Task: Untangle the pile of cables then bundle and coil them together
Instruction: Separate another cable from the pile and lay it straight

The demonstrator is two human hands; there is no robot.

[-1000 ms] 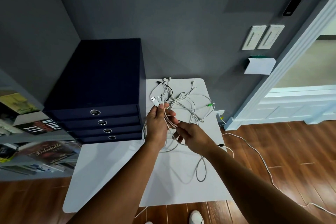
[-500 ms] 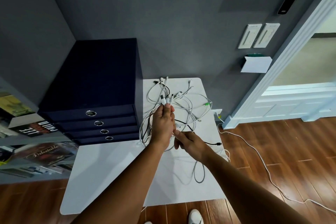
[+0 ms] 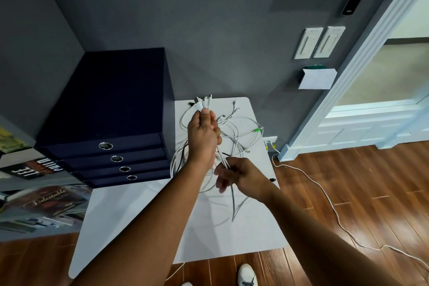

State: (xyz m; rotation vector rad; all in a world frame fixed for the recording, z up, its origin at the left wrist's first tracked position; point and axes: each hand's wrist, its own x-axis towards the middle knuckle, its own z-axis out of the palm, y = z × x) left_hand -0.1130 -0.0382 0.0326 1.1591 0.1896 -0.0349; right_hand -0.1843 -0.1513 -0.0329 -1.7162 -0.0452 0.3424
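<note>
The left grip [image 3: 204, 137] is raised over the far half of the white surface [image 3: 130, 227], its fingers curled tight round a bunch of white cables [image 3: 234, 137]. The plug ends [image 3: 204, 103] stand up together just above its fingertips. From under the left grip a few taut white strands run down and toward the person into the right grip [image 3: 241, 177], which sits lower and nearer the body. There the thumb and fingers pinch the strands, though the fingers are blurred, so the exact hold is hard to read. Below the right grip a grey-white loop [image 3: 233, 204] hangs to the surface, also blurred. The rest of the tangle lies on the surface beyond and to the right of both grips. In it, a strand with a green connector [image 3: 256, 130] is out to the right of the left grip, and a black cable [image 3: 183, 153] curves just left of the left wrist. A small black plug [image 3: 272, 179] lies at the surface edge, right of the right grip. A dark blue drawer unit [image 3: 116, 111] stands left of the left grip. A white cord [image 3: 325, 195] trails over the wooden floor, well right of the right grip.
</note>
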